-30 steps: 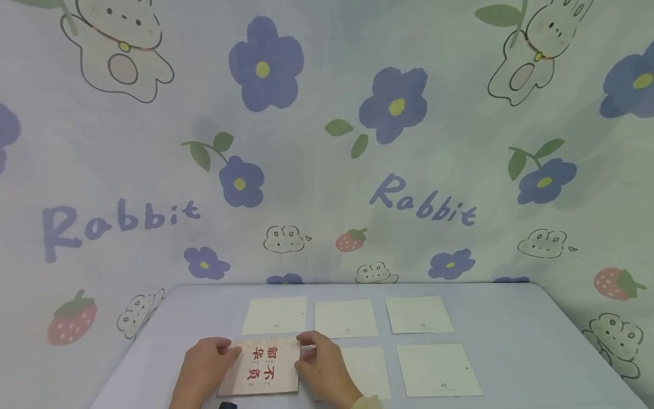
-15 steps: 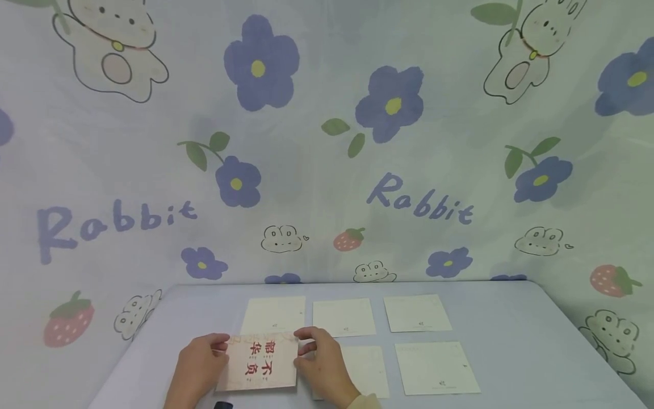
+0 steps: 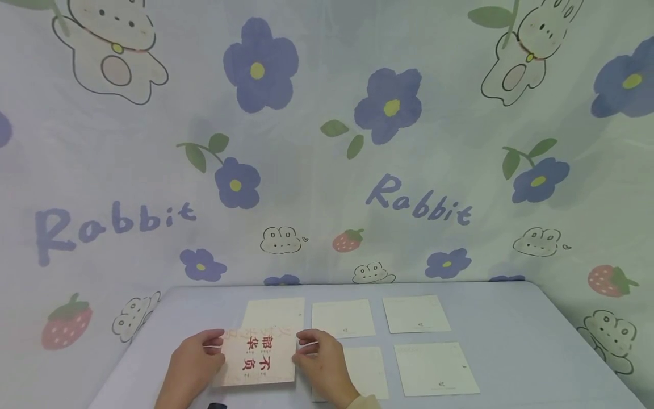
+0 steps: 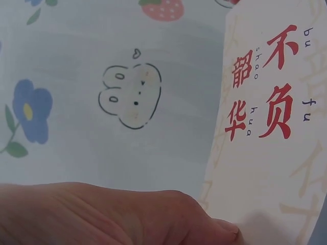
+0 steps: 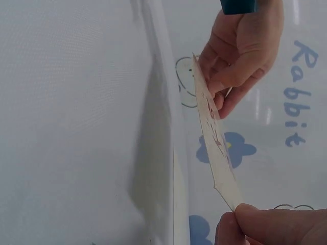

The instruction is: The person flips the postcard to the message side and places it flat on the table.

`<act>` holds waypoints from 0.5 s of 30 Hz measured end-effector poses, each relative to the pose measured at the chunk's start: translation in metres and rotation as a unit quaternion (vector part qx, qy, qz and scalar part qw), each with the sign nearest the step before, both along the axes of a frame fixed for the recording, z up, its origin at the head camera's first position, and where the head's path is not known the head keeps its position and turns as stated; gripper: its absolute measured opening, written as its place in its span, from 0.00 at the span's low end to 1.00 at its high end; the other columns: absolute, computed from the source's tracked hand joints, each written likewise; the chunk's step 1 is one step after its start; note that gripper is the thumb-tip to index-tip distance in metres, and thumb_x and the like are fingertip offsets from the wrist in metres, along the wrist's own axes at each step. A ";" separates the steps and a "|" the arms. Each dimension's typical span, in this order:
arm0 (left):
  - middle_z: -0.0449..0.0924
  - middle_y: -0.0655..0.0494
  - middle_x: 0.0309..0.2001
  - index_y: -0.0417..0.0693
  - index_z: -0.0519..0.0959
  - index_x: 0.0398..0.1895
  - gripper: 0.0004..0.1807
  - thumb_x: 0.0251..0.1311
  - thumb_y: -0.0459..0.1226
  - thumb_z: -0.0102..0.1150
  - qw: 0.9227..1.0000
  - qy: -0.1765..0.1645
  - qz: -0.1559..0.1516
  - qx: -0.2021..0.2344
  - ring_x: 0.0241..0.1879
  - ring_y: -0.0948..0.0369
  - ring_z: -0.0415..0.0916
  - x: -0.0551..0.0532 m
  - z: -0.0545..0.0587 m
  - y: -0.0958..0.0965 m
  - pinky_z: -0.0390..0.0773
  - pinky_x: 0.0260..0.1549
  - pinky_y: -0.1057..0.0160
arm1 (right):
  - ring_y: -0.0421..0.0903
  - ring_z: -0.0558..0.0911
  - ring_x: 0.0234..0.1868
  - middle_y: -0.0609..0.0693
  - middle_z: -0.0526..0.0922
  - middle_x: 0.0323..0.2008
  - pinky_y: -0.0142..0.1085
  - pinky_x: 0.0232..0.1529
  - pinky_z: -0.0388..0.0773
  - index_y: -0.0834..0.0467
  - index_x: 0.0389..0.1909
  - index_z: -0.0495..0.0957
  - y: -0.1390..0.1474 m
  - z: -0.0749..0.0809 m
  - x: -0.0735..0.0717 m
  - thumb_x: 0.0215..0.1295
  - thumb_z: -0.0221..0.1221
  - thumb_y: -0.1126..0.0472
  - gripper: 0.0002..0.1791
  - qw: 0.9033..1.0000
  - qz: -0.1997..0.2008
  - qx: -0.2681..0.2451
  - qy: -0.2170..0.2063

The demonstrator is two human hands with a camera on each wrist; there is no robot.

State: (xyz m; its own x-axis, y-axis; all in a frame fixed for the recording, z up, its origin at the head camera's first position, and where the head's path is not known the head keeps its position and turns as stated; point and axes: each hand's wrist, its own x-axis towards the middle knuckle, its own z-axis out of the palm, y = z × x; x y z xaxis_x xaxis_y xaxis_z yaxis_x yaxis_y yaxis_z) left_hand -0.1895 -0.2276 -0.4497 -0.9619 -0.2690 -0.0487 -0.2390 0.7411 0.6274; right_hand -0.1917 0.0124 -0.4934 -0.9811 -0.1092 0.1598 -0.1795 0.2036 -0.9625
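Between my hands is a cream postcard (image 3: 258, 363) with red Chinese characters, lying sideways in the head view. My left hand (image 3: 190, 363) pinches its left edge, thumb on the printed face. My right hand (image 3: 327, 363) pinches the opposite edge between thumb and fingers. In the right wrist view the card (image 5: 217, 153) is seen nearly edge-on, tilted and raised off the tabletop. The left wrist view shows its red writing with small pinyin beside it, and my left thumb (image 4: 219, 232) near a corner.
Pale postcards lie on the light tablecloth (image 3: 521, 341): a back row of a left card (image 3: 276, 312), a middle card (image 3: 343, 317) and a right card (image 3: 416, 313). Nearer are a card (image 3: 370, 372) partly behind my right hand and another card (image 3: 436, 369). A patterned curtain (image 3: 317, 170) hangs behind.
Both hands have lifted the postcard from the table, and its near edge has risen. It now overlaps the lower part of the back-left card. The other cards stay put.
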 end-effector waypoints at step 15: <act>0.84 0.46 0.35 0.27 0.78 0.51 0.19 0.57 0.28 0.65 0.999 0.005 0.013 0.029 0.38 0.50 0.82 -0.001 -0.001 -0.003 0.81 0.40 0.51 | 0.37 0.81 0.34 0.43 0.81 0.33 0.28 0.36 0.80 0.59 0.48 0.80 0.002 0.000 -0.002 0.52 0.65 0.73 0.20 1.000 0.001 0.011 -0.013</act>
